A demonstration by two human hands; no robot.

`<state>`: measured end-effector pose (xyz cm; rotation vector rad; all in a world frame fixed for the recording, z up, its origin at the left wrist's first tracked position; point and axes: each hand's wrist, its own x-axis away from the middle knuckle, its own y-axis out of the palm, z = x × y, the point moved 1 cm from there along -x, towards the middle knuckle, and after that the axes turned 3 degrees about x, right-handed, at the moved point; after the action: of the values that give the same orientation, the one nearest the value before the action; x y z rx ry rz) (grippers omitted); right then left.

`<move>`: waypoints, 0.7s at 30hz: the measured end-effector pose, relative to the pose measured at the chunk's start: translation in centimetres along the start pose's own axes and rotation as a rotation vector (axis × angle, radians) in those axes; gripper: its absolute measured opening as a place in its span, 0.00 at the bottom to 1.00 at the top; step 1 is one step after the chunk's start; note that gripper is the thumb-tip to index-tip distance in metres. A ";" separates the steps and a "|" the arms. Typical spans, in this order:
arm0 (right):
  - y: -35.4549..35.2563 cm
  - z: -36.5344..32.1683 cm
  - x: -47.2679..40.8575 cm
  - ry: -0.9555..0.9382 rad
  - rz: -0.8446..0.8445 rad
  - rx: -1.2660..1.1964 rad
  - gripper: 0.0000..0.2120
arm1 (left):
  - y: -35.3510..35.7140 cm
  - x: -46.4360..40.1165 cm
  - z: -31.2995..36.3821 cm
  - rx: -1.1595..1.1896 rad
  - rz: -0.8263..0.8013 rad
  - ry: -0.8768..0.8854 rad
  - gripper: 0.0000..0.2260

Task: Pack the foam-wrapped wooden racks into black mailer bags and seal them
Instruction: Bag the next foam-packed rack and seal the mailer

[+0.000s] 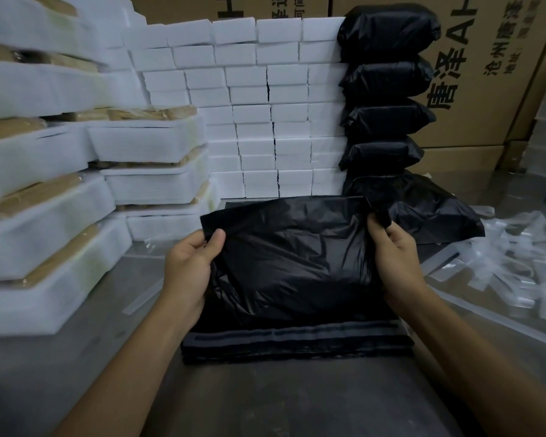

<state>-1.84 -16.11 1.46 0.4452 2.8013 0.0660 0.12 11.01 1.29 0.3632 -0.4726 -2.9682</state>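
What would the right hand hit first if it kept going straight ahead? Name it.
Probably the filled black bag lying just beyond the right hand, at the foot of the stacked black bags. The hand grips the held bag; depth here is hard to judge.

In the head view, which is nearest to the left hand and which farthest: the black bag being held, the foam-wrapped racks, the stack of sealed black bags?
1. Black bag: gripped by the left hand.
2. Foam-wrapped racks: stacked to its left.
3. Sealed black bags: stacked far right, at the back.
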 end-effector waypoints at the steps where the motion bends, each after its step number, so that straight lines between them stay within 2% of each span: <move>1: -0.1 -0.1 -0.1 0.037 0.017 -0.027 0.13 | -0.2 -0.2 0.0 -0.031 0.038 0.017 0.07; 3: -0.4 -0.2 -0.2 0.102 0.062 -0.031 0.12 | -0.6 -0.4 0.1 -0.103 0.087 0.061 0.09; 5: -0.7 -0.2 -0.3 0.148 0.096 -0.042 0.13 | -0.7 -0.3 0.3 -0.170 0.112 0.112 0.16; 8: -1.3 0.0 -0.6 0.174 0.071 -0.113 0.13 | -0.6 0.1 0.7 -0.261 0.102 0.168 0.18; 11: -2.2 -0.1 -0.8 0.112 0.038 0.001 0.18 | -1.0 0.2 1.3 -0.430 0.099 0.234 0.21; 13: -3.0 -0.7 -0.8 0.008 0.034 0.129 0.19 | -1.2 0.0 2.0 -0.507 0.086 0.242 0.18; 16: -4.1 -1.6 -0.9 0.046 -0.037 0.183 0.23 | -1.7 -0.2 3.0 -0.333 0.043 -0.002 0.08; 17: -4.2 -1.9 -1.0 0.104 -0.072 0.137 0.22 | -1.9 -0.2 3.3 -0.268 0.034 -0.097 0.10; 19: -4.2 -2.4 -0.8 0.223 -0.095 0.021 0.17 | -2.1 -0.2 3.7 -0.167 0.015 -0.223 0.12; 21: -3.8 -2.7 -0.5 0.344 -0.091 -0.107 0.11 | -1.9 0.2 4.1 -0.054 -0.009 -0.320 0.08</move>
<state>-3.31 -19.87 3.87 0.3045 3.1300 0.2971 -1.23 13.95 4.42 -0.1185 -0.4188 -3.0498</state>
